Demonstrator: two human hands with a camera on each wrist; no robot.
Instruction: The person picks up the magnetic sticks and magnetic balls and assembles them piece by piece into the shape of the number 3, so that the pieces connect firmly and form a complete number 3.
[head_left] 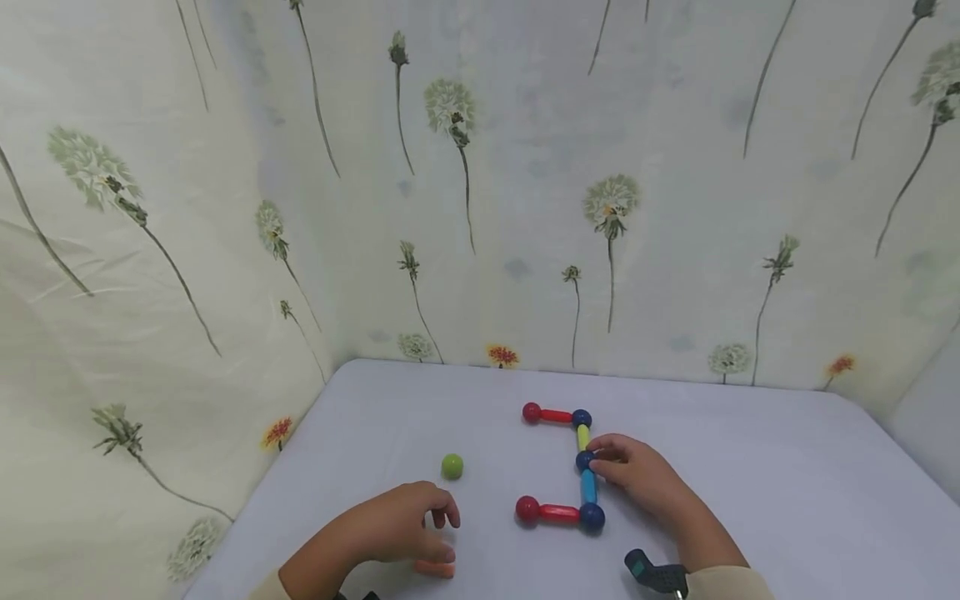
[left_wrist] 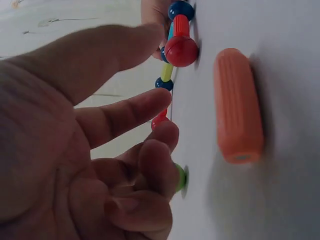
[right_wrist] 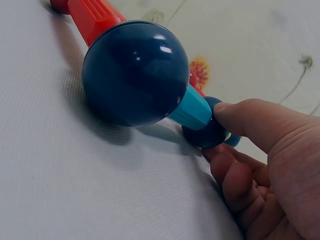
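A bracket-shaped chain of magnetic rods and balls lies on the white table. Its middle blue ball [head_left: 585, 460] is pinched between the thumb and fingers of my right hand [head_left: 643, 477]. From that ball a yellow-green rod [head_left: 582, 437] runs to the far blue ball [head_left: 581, 418], and a light blue rod [head_left: 588, 487] to the near blue ball [right_wrist: 135, 72]. Red rods [head_left: 559, 514] lead left from both ends to red balls [head_left: 528, 510]. My left hand [head_left: 401, 523], fingers loosely bent and holding nothing, hovers beside an orange rod [left_wrist: 239, 107] lying on the table.
A loose green ball [head_left: 452, 467] sits on the table [head_left: 750, 475] left of the chain. Behind the table hangs a flower-patterned cloth [head_left: 525, 167]. A dark device [head_left: 656, 573] is at the right wrist.
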